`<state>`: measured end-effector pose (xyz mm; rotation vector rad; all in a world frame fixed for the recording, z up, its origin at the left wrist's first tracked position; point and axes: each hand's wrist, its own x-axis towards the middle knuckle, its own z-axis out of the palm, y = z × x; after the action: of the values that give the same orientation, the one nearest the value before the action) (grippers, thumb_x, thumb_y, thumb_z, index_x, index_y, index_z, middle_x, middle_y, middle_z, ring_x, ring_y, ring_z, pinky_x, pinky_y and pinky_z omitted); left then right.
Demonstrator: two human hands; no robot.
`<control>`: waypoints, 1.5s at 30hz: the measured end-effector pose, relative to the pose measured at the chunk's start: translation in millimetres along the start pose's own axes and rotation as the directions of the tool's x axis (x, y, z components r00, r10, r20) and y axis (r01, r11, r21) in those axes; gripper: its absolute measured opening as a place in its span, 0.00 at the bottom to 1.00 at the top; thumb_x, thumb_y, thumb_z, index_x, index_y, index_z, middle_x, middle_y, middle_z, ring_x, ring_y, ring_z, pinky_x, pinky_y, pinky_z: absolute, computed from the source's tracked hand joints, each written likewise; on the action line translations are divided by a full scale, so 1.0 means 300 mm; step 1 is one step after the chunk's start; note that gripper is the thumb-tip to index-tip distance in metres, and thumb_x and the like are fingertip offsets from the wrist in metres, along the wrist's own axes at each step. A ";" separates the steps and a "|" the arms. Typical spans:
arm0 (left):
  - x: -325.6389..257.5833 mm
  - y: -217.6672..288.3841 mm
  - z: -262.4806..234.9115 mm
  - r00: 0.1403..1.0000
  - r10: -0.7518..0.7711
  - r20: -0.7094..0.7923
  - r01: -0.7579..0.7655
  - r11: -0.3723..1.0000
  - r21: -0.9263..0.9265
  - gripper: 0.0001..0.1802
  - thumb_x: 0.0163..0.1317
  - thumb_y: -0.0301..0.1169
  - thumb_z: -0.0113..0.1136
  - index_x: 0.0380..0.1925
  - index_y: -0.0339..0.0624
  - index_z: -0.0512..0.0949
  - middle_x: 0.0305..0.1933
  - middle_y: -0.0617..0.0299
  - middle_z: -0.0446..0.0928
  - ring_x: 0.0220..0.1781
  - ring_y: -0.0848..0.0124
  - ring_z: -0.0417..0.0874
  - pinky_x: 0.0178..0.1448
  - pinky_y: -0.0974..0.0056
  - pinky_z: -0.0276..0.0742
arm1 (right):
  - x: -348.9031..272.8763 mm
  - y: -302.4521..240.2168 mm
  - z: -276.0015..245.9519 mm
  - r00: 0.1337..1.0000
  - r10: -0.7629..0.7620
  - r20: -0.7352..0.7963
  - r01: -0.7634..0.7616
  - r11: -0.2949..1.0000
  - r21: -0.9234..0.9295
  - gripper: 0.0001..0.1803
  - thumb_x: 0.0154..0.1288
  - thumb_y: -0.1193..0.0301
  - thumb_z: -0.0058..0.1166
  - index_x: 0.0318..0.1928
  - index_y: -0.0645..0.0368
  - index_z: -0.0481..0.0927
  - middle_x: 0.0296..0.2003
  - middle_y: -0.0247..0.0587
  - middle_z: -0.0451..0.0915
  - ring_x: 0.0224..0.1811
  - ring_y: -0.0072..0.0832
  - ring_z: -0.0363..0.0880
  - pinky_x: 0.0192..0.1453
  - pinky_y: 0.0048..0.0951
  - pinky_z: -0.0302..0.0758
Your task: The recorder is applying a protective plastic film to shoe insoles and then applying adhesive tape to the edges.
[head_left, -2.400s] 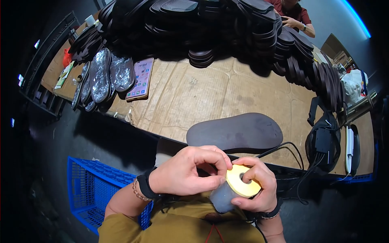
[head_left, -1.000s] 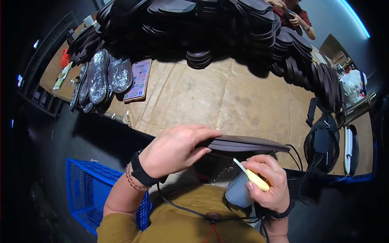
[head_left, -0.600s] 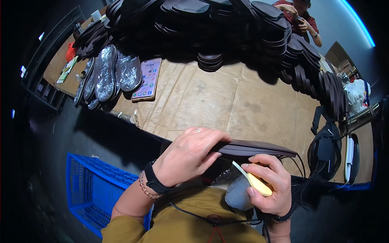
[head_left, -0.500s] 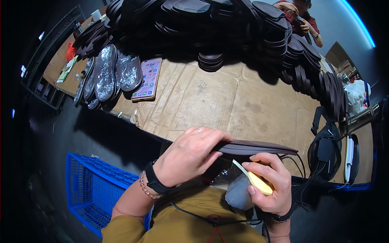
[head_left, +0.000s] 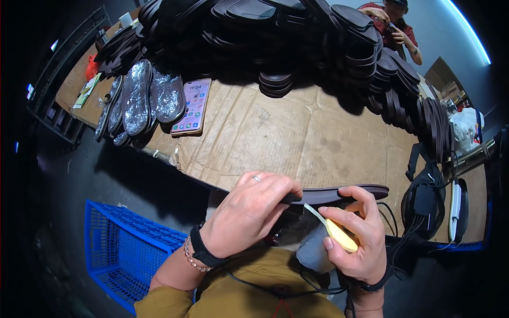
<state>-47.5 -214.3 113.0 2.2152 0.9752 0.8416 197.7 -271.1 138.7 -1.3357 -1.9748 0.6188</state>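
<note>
My left hand [head_left: 252,209] is closed round the near left end of a dark brown shoe sole [head_left: 323,196], which is held edge-on at the table's front edge. Its fingertips curl over the far side. My right hand [head_left: 356,241] grips a yellow-handled tool [head_left: 341,237] with a thin pale tip; I cannot make out its exact kind. That tip points up and left, close below the sole. The right index finger reaches up to the sole's lower edge. Below the tool, a greyish translucent plastic piece [head_left: 313,253] hangs by my lap.
Dark soles [head_left: 275,82] are piled along the cardboard-covered table's [head_left: 254,143] far side. Film-wrapped soles [head_left: 137,98] and a phone [head_left: 191,108] lie at left. A blue crate [head_left: 122,249] stands lower left. A black strap with cables [head_left: 424,196] lies right. Another person [head_left: 395,32] works beyond.
The sole has turned, so its right end sits higher and shows a rounder edge. My right index finger has moved up onto it. The tool stays in my right hand.
</note>
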 end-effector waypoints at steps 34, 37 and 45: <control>0.040 0.071 0.058 0.992 -0.078 -0.101 0.091 0.988 0.126 0.20 0.61 0.22 0.62 0.55 0.42 0.79 0.50 0.54 0.82 0.61 0.54 0.82 0.72 0.50 0.67 | 0.000 0.038 -0.100 0.998 0.055 -0.027 -0.055 0.998 0.002 0.25 0.51 0.65 0.67 0.52 0.60 0.89 0.56 0.57 0.79 0.42 0.41 0.82 0.49 0.35 0.80; 0.070 0.087 0.085 0.996 -0.004 -0.088 0.016 0.990 0.139 0.22 0.61 0.20 0.61 0.57 0.42 0.78 0.52 0.54 0.81 0.60 0.54 0.82 0.71 0.50 0.67 | -0.008 0.042 -0.127 0.997 0.070 -0.036 -0.070 0.998 0.002 0.24 0.53 0.66 0.66 0.52 0.62 0.88 0.54 0.57 0.80 0.40 0.39 0.83 0.48 0.34 0.80; 0.136 0.093 0.140 0.996 0.082 -0.042 -0.080 0.995 0.066 0.23 0.62 0.18 0.60 0.58 0.40 0.77 0.51 0.54 0.83 0.54 0.56 0.84 0.62 0.54 0.74 | -0.022 0.064 -0.192 0.997 0.072 0.007 -0.072 0.997 0.002 0.23 0.54 0.67 0.66 0.52 0.62 0.88 0.51 0.53 0.81 0.46 0.40 0.86 0.51 0.33 0.81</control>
<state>17.0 -208.4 118.7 2.3128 0.9508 0.9117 254.1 -269.1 161.8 -1.4097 -1.9374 0.6599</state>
